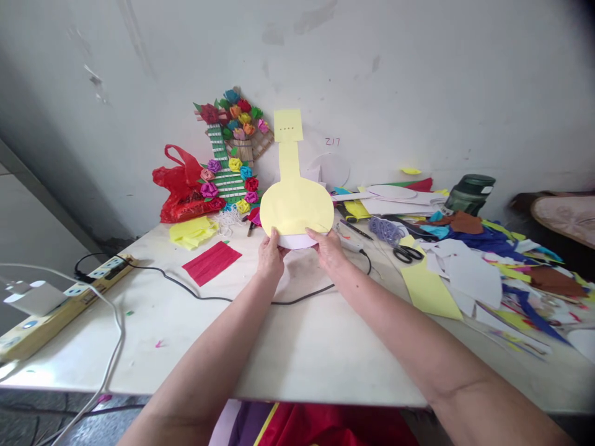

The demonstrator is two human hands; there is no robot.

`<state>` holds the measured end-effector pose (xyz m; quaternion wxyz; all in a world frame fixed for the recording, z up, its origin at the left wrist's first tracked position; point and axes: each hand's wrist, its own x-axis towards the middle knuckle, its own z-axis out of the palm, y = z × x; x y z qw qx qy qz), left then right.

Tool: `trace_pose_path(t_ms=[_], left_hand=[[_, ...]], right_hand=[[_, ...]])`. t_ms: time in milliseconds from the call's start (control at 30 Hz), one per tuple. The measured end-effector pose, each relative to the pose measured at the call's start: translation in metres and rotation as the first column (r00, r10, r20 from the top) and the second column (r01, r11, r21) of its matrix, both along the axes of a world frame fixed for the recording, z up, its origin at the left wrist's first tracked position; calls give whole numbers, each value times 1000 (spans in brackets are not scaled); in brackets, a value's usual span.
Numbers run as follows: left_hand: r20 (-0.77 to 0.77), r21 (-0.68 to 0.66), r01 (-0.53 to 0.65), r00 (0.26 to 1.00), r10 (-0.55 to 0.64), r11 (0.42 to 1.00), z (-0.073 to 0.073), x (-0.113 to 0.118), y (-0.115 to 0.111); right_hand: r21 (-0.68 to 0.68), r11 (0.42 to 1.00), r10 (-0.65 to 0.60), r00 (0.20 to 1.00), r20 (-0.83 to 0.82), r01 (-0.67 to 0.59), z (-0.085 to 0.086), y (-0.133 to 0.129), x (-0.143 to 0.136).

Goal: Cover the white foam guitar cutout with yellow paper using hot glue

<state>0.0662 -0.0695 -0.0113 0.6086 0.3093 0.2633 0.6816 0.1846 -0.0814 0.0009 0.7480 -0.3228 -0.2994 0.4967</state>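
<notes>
Upright over the table, a yellow paper guitar cutout (pixel 297 198) has a rounded body, a narrow neck and a square head with a row of small dark dots. A white strip shows along its bottom edge. My left hand (pixel 271 255) is closed on the lower left edge, thumb in front and fingers behind. On the lower right edge, my right hand (pixel 326 248) grips the same cutout in the same way. Behind it to the left stands a guitar-shaped craft (pixel 227 176) in green with white stripes and colourful paper flowers.
A red plastic bag (pixel 181 192), yellow crepe paper (pixel 193 232) and a red paper sheet (pixel 212 262) lie left. A power strip (pixel 79 297) and black cord (pixel 171 279) cross the table (pixel 325 353). Scissors (pixel 408 253), yarn (pixel 385 230), paper scraps (pixel 474 272) and a dark bottle (pixel 470 193) are right.
</notes>
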Motion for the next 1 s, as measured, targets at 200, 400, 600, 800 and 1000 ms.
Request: trace_pose_path(t_ms=[200, 400, 600, 800, 1000], left_hand=[[7, 30, 12, 1000, -12, 999, 2, 7, -5], [3, 53, 26, 1000, -26, 998, 1, 7, -7], [-32, 123, -60, 997, 64, 991, -1, 16, -8], [-18, 83, -97, 995, 98, 992, 2, 13, -8], [-54, 122, -105, 992, 112, 987, 6, 0, -2]], right_hand=[[45, 996, 80, 994, -79, -76, 0, -5, -11], [-52, 996, 74, 995, -70, -78, 1, -6, -10], [-35, 998, 44, 998, -47, -46, -2, -7, -14], [-118, 993, 36, 998, 53, -29, -1, -10, -15], [-137, 990, 4, 988, 155, 17, 3, -3, 2]])
